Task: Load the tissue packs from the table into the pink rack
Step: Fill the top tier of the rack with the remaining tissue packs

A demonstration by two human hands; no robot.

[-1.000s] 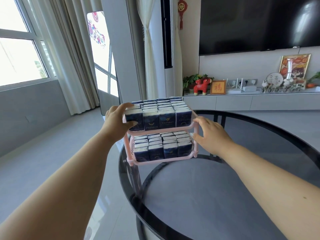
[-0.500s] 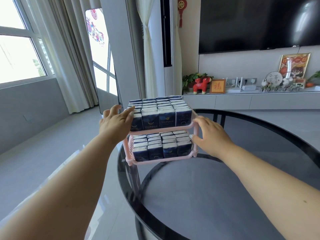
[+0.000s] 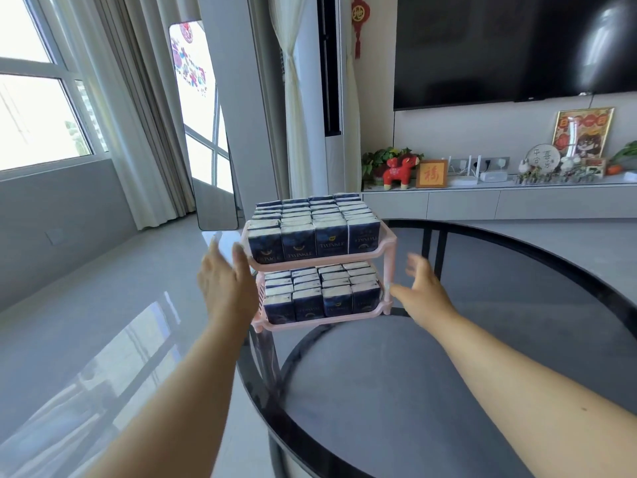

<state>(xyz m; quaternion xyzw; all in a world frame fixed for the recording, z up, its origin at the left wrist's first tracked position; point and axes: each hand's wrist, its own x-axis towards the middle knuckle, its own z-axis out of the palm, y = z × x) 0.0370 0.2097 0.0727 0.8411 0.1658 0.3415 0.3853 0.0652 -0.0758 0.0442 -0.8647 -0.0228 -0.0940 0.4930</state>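
Observation:
The pink rack [image 3: 390, 270] has two tiers and stands at the far left edge of the round dark glass table [image 3: 517, 339]. Both tiers are packed with several dark blue tissue packs [image 3: 313, 236] standing upright in rows. My left hand [image 3: 224, 284] is at the rack's left side with fingers straight, its fingertips close to the upper tier's corner. My right hand [image 3: 424, 294] is just off the rack's right post, fingers spread and blurred, holding nothing.
The table's black rim [image 3: 262, 391] curves close to the rack's feet, with grey floor [image 3: 103, 322] beyond it on the left. A TV console [image 3: 482, 201] with ornaments stands behind, and a mirror [image 3: 206, 132] leans by the curtains.
Both hands have come off the rack and drawn back a little; a second ago they held its two sides. The rack stays in place.

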